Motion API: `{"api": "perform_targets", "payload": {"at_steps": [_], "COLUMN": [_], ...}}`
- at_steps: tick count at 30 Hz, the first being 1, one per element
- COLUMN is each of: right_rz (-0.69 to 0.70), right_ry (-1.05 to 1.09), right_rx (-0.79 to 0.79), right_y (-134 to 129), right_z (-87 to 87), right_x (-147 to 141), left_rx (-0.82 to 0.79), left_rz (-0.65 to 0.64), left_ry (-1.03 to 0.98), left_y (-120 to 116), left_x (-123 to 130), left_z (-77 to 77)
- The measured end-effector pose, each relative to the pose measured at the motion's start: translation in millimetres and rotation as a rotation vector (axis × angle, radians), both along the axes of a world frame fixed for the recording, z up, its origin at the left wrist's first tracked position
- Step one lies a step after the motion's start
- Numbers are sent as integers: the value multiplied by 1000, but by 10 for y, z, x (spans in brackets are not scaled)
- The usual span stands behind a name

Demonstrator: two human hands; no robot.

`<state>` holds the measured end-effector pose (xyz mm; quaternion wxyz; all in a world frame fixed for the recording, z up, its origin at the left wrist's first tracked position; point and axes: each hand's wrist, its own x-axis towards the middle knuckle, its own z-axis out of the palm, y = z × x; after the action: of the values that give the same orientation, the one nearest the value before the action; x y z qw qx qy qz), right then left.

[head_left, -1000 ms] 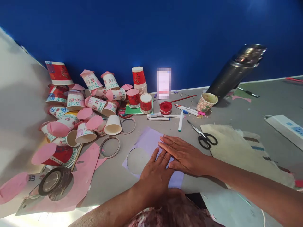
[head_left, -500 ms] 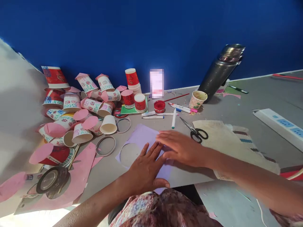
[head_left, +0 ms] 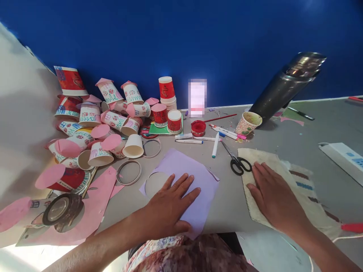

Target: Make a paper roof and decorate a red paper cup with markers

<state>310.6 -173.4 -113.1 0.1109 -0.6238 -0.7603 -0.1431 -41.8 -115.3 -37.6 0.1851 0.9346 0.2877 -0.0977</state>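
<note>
My left hand lies flat with fingers spread on a sheet of purple paper, near the table's front edge. A round hole is cut in the sheet's left part, and its right edge curls up a little. Over a cream cloth to the right rests my right hand, palm down, fingers stretched and holding nothing. Black-handled scissors lie just left of that hand, overlapping the cloth's edge. Left of the purple sheet are a tape ring and a white paper cup.
Decorated paper cups with pink tops pile up at the left, above pink paper and a black tape roll. Markers, a red paint pot, a stained cup, a dark thermos and a power strip stand or lie further back.
My right hand has left the purple sheet and moved right onto the cream cloth. My left hand stays on the sheet. The view has shifted slightly.
</note>
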Motion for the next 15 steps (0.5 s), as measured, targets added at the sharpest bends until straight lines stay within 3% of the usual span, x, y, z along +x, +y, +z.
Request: {"api": "perform_targets", "payload": {"at_steps": [3, 7, 11, 15], "right_rz": [-19, -131, 58, 243], "right_ry": [13, 80, 30, -180], "right_rx": [7, 116, 162, 44], "right_y": [42, 228, 700, 1161], "right_z": [154, 520, 749, 688], "right_x": [-70, -102, -300, -512], "left_rx": [-13, -30, -10, 13], "left_rz": [21, 21, 8, 9], "left_ry": [-6, -8, -15, -29], "left_y": [29, 77, 93, 88], "left_x": [5, 6, 36, 36], "left_z": [19, 92, 100, 87]}}
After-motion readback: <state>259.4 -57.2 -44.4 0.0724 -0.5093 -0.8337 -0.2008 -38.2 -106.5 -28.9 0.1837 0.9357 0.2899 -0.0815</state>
